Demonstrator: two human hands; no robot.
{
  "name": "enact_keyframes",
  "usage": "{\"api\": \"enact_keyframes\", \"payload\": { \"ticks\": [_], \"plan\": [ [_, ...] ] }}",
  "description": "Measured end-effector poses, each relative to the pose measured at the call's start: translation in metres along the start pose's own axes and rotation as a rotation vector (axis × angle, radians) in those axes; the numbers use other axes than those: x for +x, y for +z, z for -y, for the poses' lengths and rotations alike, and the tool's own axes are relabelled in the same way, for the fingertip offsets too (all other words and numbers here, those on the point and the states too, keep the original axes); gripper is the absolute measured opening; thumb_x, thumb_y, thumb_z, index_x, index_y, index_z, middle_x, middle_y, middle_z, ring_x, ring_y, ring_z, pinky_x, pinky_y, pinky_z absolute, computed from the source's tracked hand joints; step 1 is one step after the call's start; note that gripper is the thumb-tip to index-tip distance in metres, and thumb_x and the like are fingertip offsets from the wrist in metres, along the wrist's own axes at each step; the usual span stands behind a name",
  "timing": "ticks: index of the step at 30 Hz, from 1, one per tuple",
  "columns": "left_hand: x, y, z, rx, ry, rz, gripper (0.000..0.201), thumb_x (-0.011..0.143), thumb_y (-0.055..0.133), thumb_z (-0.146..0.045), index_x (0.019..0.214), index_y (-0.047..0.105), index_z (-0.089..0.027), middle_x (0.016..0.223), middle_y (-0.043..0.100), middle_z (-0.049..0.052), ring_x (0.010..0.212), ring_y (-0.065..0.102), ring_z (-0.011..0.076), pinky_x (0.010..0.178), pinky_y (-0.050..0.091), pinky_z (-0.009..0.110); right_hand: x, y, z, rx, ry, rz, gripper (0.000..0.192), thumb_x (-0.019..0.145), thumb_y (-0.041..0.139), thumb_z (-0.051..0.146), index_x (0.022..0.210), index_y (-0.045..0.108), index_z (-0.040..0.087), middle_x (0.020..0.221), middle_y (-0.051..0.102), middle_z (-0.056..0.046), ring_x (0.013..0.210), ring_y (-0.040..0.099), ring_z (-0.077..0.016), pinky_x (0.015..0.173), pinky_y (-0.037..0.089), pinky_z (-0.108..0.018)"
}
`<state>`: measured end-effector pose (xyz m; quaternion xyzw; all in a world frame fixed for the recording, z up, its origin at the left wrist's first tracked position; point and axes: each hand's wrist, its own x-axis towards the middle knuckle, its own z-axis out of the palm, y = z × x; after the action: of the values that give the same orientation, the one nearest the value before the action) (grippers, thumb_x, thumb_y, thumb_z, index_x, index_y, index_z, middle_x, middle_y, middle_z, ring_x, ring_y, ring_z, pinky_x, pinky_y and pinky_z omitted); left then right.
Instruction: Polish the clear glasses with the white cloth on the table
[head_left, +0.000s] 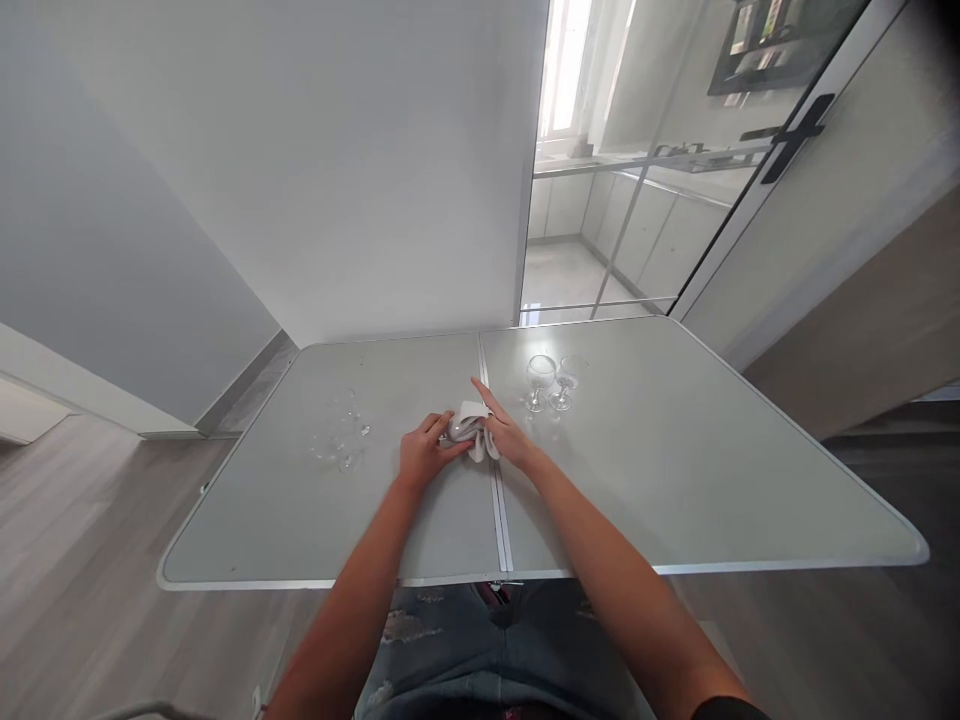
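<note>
Over the table's middle seam, my left hand is closed round a clear glass, whose shape is partly hidden by fingers and cloth. My right hand holds a white cloth against that glass, with some fingers tucked into the cloth and one finger stretched out away from it. Loose ends of the cloth hang down between the two hands. Just beyond my right hand stand two clear stemmed glasses, one beside the other, both upright.
Several more clear glasses are on the left half of the pale folding table; their outlines are faint. A metal strip runs across the table's middle. Behind stand a white wall and a glass-paned door with a black handle.
</note>
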<state>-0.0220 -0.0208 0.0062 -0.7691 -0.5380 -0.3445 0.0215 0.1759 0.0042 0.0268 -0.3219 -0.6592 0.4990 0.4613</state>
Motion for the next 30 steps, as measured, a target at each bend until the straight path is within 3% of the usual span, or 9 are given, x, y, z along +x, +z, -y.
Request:
{"api": "enact_keyframes", "payload": {
  "ticks": [4,7,9,11,13,18,23,27,30],
  "plan": [
    [0.001,0.003,0.001,0.0,0.001,-0.061,0.057,0.078,0.072,-0.064,0.116,0.07,-0.022,0.099,0.073,0.006,0.053,0.054,0.0068,0.055,0.038,0.022,0.005,0.0,-0.006,-0.04,-0.062,-0.07,0.065,0.08,0.047,0.017,0.144,0.048,0.029,0.143,0.053,-0.003,0.127,0.052,-0.0221,0.113,0.037,-0.041],
    [0.001,0.006,0.001,0.003,0.006,-0.074,0.057,0.077,0.072,-0.064,0.114,0.071,-0.022,0.097,0.073,0.006,0.052,0.053,0.0069,0.054,0.037,0.022,0.005,0.0,-0.006,-0.068,-0.098,-0.047,0.059,0.076,0.043,0.014,0.131,0.061,0.024,0.126,0.065,-0.004,0.115,0.058,-0.022,0.106,0.042,-0.04],
    [0.001,0.006,0.001,-0.002,0.011,-0.068,0.056,0.078,0.072,-0.063,0.115,0.071,-0.021,0.097,0.073,0.006,0.053,0.053,0.0069,0.055,0.038,0.022,0.004,0.0,-0.003,-0.04,-0.092,-0.037,0.045,0.075,0.042,0.014,0.11,0.069,0.022,0.111,0.069,-0.004,0.106,0.061,-0.0213,0.099,0.045,-0.038],
    [0.001,0.006,0.001,-0.005,-0.001,-0.068,0.056,0.078,0.072,-0.062,0.117,0.07,-0.022,0.096,0.073,0.005,0.055,0.055,0.0075,0.056,0.038,0.022,0.003,-0.001,-0.001,0.023,-0.052,-0.061,0.029,0.078,0.042,0.018,0.093,0.067,0.021,0.093,0.067,-0.003,0.088,0.06,-0.0191,0.084,0.047,-0.033],
    [0.001,0.006,0.002,0.01,-0.031,-0.087,0.056,0.079,0.071,-0.062,0.117,0.07,-0.022,0.094,0.073,0.005,0.057,0.057,0.0085,0.056,0.038,0.022,0.002,-0.002,0.002,0.049,-0.003,-0.088,0.02,0.083,0.043,0.023,0.091,0.061,0.022,0.086,0.061,-0.001,0.077,0.055,-0.0169,0.073,0.045,-0.029],
    [0.001,0.004,0.007,0.052,-0.013,-0.07,0.057,0.077,0.072,-0.064,0.116,0.071,-0.022,0.094,0.074,0.005,0.057,0.058,0.0098,0.055,0.036,0.024,0.0,0.0,0.003,-0.08,0.052,-0.028,0.01,0.082,0.049,0.023,0.092,0.049,0.023,0.081,0.051,0.001,0.075,0.046,-0.0157,0.072,0.04,-0.027],
    [0.005,0.001,0.005,-0.02,-0.016,-0.013,0.058,0.082,0.069,-0.062,0.124,0.067,-0.022,0.099,0.073,0.004,0.056,0.056,0.0085,0.057,0.04,0.023,-0.003,-0.001,-0.001,0.122,0.017,-0.11,0.016,0.079,0.046,0.021,0.092,0.037,0.025,0.083,0.043,0.001,0.075,0.044,-0.0158,0.069,0.04,-0.027],
    [0.004,0.006,0.008,0.013,0.033,0.059,0.063,0.086,0.067,-0.056,0.138,0.058,-0.021,0.109,0.072,0.008,0.063,0.062,0.0107,0.058,0.041,0.023,-0.001,-0.005,-0.002,-0.126,-0.058,-0.067,0.023,0.077,0.045,0.015,0.095,0.036,0.025,0.079,0.044,0.003,0.069,0.041,-0.0155,0.067,0.036,-0.028],
    [-0.001,0.012,0.013,0.08,0.061,0.04,0.056,0.09,0.064,-0.053,0.137,0.06,-0.023,0.1,0.075,0.007,0.068,0.065,0.0135,0.061,0.041,0.025,0.001,-0.01,-0.002,-0.238,-0.052,0.007,0.02,0.077,0.044,0.013,0.093,0.038,0.025,0.075,0.045,0.004,0.065,0.04,-0.0156,0.065,0.034,-0.029]
  ]
}}
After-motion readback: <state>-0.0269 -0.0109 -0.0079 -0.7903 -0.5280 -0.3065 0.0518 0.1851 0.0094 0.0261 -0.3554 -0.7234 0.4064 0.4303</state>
